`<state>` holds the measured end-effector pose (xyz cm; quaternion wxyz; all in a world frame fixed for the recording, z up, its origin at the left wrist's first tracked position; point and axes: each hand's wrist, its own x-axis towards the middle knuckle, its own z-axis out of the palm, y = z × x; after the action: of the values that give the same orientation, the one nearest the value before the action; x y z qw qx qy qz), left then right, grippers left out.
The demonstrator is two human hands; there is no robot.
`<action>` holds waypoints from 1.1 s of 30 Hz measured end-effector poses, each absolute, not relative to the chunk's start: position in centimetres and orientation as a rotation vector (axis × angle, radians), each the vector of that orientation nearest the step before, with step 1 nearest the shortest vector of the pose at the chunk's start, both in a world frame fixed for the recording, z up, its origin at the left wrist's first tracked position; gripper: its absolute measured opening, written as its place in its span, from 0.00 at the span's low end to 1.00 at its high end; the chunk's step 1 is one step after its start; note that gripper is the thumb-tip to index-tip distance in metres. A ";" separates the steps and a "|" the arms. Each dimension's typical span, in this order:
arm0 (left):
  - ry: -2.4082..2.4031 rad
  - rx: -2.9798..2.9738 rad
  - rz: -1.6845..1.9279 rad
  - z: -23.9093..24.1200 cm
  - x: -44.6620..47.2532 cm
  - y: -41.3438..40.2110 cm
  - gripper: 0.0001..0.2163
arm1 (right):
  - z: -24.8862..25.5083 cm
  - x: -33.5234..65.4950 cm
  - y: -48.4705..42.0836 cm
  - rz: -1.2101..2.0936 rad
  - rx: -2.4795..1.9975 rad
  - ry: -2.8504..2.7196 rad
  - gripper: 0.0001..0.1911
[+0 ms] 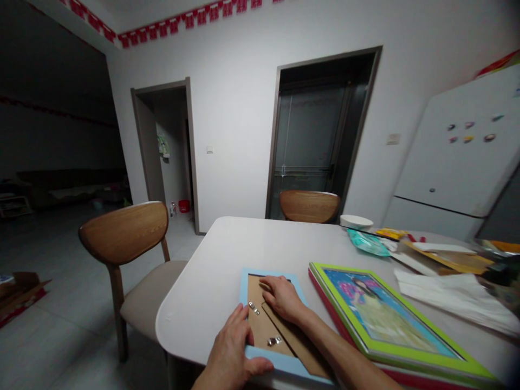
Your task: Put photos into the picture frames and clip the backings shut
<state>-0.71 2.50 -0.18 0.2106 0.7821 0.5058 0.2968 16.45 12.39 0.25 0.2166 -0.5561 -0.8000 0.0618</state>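
A light blue picture frame [244,284] lies face down near the front edge of the white table [252,238], its brown backing board [262,327] and metal clips showing. My left hand [229,349] rests on the frame's left and near edge, fingers spread, thumb along the bottom border. My right hand [282,298] lies on the backing board near its top, fingers curled and pressing down by the brown stand flap [300,346]. Neither hand lifts anything.
A green-framed picture [382,319] sits on a red frame to the right. Papers [455,295], a teal packet [368,242] and a white bowl [356,221] lie farther back. Wooden chairs stand at the left [125,233] and far side [309,206]. A fridge [459,157] is at right.
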 end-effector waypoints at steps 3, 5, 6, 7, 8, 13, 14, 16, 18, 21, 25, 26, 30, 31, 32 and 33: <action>1.397 2.184 0.837 -0.6 -0.8 2.6 0.15 | 0.0 16.8 12.5 0.182 -1.544 -2.215 0.19; 1.391 2.189 0.850 -0.7 -0.8 2.6 0.16 | -0.2 16.7 12.5 0.180 -1.542 -2.218 0.20; 1.391 2.189 0.854 -0.8 -0.7 2.6 0.16 | -0.2 16.6 12.5 0.178 -1.539 -2.220 0.20; 1.393 2.187 0.857 -0.7 -0.7 2.6 0.15 | -0.2 16.5 12.5 0.179 -1.535 -2.223 0.21; 1.394 2.186 0.857 -0.7 -0.7 2.6 0.15 | -0.2 16.4 12.5 0.181 -1.531 -2.225 0.21; 1.382 2.177 0.848 -0.3 -0.7 2.5 0.15 | 0.1 16.0 12.7 0.211 -1.522 -2.223 0.17; 1.382 2.175 0.846 -0.3 -0.7 2.5 0.15 | 0.1 16.0 12.7 0.216 -1.525 -2.218 0.16; 1.387 2.175 0.844 -0.2 -0.7 2.4 0.15 | 0.4 16.0 12.7 0.221 -1.532 -2.211 0.16; 1.390 2.175 0.843 -0.3 -0.7 2.4 0.16 | 0.8 16.0 12.3 0.217 -1.538 -2.206 0.19; 1.389 2.173 0.848 -0.5 -0.8 2.5 0.17 | 2.0 16.3 10.4 0.188 -1.530 -2.186 0.23; 1.379 2.166 0.870 -0.9 -0.8 2.6 0.19 | 3.2 17.1 6.5 0.290 -1.596 -2.215 0.20; 1.378 2.161 0.880 -0.9 -0.8 2.6 0.19 | 3.3 17.3 5.6 0.308 -1.630 -2.235 0.19; 1.370 2.119 0.903 -0.8 -0.9 2.4 0.20 | 2.5 17.8 4.3 0.259 -1.680 -2.201 0.19; 1.364 2.096 0.908 -0.6 -0.9 2.4 0.21 | 2.4 17.9 4.4 0.261 -1.674 -2.174 0.19; 1.357 2.063 0.922 -0.4 -0.9 2.3 0.22 | 2.4 18.0 4.7 0.270 -1.665 -2.150 0.20; 1.341 2.022 0.944 -0.1 -0.9 2.3 0.24 | 2.5 18.1 5.0 0.278 -1.660 -2.126 0.20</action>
<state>-0.94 2.33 -0.11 0.2657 0.7487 0.4967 0.3495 18.10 4.97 2.51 0.2131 -0.5982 -0.7660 0.1002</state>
